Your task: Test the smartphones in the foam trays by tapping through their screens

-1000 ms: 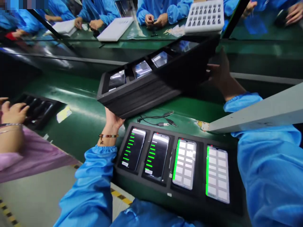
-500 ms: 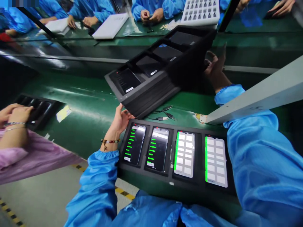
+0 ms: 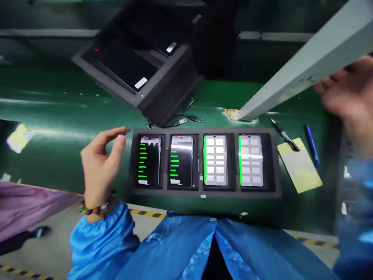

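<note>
A black foam tray point(image 3: 186, 192) lies flat in front of me with several lit phones in its slots. The two on the left, one of them the dark-screened phone point(image 3: 149, 161), show green lines. Those on the right, such as the white-screened phone point(image 3: 215, 160), show pale blocks with a green strip. My left hand point(image 3: 101, 163) hovers just left of the tray, thumb and fingers apart, holding nothing. My right hand point(image 3: 349, 95) is blurred at the far right beside the grey post, its fingers partly hidden but seemingly spread. Beyond the tray, a stack of black foam trays point(image 3: 171, 93) carries dark phones.
A slanting grey post point(image 3: 291, 74) meets the green bench. Short black cables point(image 3: 182, 121) lie behind the phone tray. To its right are a yellowish card point(image 3: 300, 169), a black pen point(image 3: 284, 134) and a blue pen point(image 3: 312, 146). A pink sleeve point(image 3: 35, 210) shows at left.
Both hands have come away from the tray stack: the left toward me, the right out to the right past the post. My view has tilted down, bringing the pens and card into sight.
</note>
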Action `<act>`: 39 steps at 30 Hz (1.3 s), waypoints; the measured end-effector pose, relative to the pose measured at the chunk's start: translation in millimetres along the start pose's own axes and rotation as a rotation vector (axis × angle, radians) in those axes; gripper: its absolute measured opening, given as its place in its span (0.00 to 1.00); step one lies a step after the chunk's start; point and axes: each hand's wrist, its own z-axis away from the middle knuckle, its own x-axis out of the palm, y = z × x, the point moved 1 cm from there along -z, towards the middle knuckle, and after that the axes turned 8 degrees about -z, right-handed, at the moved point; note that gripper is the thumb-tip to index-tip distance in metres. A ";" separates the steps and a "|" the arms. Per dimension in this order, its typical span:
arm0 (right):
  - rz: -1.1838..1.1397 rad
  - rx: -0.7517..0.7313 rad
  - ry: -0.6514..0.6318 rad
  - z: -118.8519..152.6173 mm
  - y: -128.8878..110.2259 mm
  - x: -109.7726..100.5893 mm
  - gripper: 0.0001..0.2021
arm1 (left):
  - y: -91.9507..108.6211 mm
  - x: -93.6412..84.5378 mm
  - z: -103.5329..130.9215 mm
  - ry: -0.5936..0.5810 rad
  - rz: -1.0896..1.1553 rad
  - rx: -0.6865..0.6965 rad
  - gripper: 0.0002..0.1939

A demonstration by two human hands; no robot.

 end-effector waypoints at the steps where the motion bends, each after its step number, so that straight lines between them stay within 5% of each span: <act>1: 0.023 0.031 0.029 22.9 -2.7 -3.3 0.25 | 2.7 2.3 12.2 0.006 -0.049 0.046 0.17; 6: 0.103 0.167 0.154 127.4 -13.4 -7.2 0.16 | 40.9 51.1 54.1 -0.256 -0.158 0.557 0.14; 9: 0.137 0.092 0.022 145.3 -14.7 4.9 0.13 | 76.2 86.1 56.1 -0.391 -0.277 0.742 0.19; 14: 0.339 -0.020 -0.130 123.0 -1.3 17.6 0.16 | 110.6 120.7 41.1 -0.369 -0.448 0.769 0.22; 24: 0.357 -0.046 -0.234 120.9 13.5 22.8 0.16 | 128.5 144.8 46.0 -0.327 -0.459 0.838 0.21; 39: 0.412 0.061 -0.066 143.3 25.7 -2.8 0.17 | 135.1 163.5 51.2 -0.374 -0.378 0.878 0.23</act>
